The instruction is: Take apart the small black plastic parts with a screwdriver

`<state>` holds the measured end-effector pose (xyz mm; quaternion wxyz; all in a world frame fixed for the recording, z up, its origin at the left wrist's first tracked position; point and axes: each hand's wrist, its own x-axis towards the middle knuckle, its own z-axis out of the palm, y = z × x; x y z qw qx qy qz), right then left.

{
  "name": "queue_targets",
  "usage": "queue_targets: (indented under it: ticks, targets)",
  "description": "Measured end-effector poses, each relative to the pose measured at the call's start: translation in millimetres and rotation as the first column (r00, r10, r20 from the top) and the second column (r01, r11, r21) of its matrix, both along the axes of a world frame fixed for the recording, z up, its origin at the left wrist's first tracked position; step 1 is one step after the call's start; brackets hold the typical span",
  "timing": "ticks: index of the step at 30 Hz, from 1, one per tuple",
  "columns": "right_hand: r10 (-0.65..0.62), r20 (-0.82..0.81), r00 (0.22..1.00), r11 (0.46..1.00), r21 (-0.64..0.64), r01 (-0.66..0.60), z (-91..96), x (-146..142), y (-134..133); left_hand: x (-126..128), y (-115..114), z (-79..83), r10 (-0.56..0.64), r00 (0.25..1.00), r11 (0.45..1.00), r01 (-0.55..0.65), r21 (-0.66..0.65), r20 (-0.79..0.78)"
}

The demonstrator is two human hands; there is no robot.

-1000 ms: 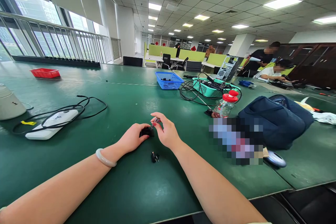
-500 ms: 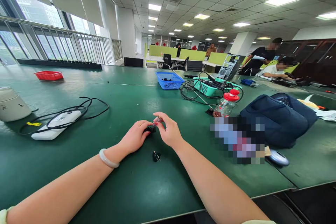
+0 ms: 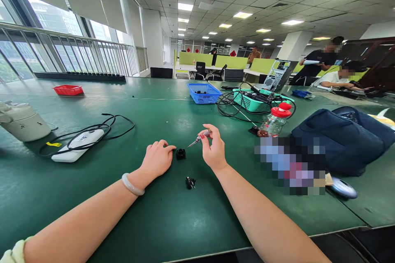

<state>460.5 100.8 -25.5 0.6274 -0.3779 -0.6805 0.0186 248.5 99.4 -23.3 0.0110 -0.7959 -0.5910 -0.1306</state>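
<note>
My right hand [image 3: 212, 148] pinches a small screwdriver [image 3: 196, 141] between thumb and fingers, its metal tip pointing left and down. A small black part [image 3: 180, 154] lies on the green table [image 3: 160, 218] between my hands, just left of the tip and free of both. My left hand [image 3: 157, 159] rests on the table beside that part, fingers curled loosely with nothing in them. A second small black piece [image 3: 190, 182] lies nearer to me, between my forearms.
A white device wrapped in black cable [image 3: 78, 143] and a beige jug [image 3: 23, 121] lie to the left. A blue basket [image 3: 203, 92], a teal basket of cables [image 3: 253, 100], a red-capped bottle [image 3: 273, 121] and a dark blue bag [image 3: 336, 137] sit right. People work at far desks.
My left hand has let go of the black part, which now lies alone on the table. My right hand has lifted the screwdriver away to the right.
</note>
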Motion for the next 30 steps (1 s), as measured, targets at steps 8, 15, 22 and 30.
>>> queue_targets:
  ticks: [8, 15, 22, 30]
  targets:
    - [-0.004, -0.056, 0.998, 1.0, 0.008, 0.005, 1.9, 0.4, -2.5, 7.2, -13.9, 5.9, -0.103, 0.972, 0.988, 0.125, -0.092, 0.211]
    - [-0.055, -0.204, 0.977, 0.998, 0.017, 0.059, 2.1, 3.8, 2.8, 22.6, -40.0, 6.6, -0.246, 0.953, 0.904, 0.292, -0.312, 0.179]
    - [-0.047, -0.217, 0.975, 0.999, -0.016, 0.044, -0.7, 2.8, 4.6, 29.2, -20.9, -6.4, -0.154, 0.975, 0.977, 0.175, -0.124, 0.162]
    - [-0.051, -0.197, 0.979, 0.998, -0.05, 0.041, -1.6, 5.1, 5.7, 24.2, -16.4, -6.0, -0.183, 0.961, 0.975, 0.204, -0.084, 0.207]
